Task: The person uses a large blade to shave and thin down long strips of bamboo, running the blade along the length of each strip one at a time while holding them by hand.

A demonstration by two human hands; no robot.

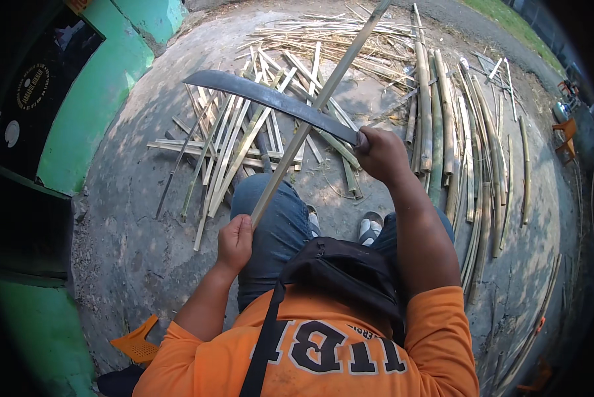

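My left hand [234, 242] is closed round the lower end of a long bamboo strip [285, 161]. The strip slants up and away to the right, past the top edge of the view. In my right hand [381, 155] is the handle of a machete [264, 96], its broad curved blade pointing to the far left. The blade crosses the strip at about its middle; whether it bites into the bamboo I cannot tell. Below both hands are my knees in blue jeans [270, 205] and a black waist bag [343, 264].
Split bamboo strips [234, 142] lie in a loose heap ahead on the concrete. Long bamboo poles [439, 112] and more strips are laid out to the right. A green wall [88, 99] stands at left. Part of an orange plastic chair [137, 341] shows at lower left.
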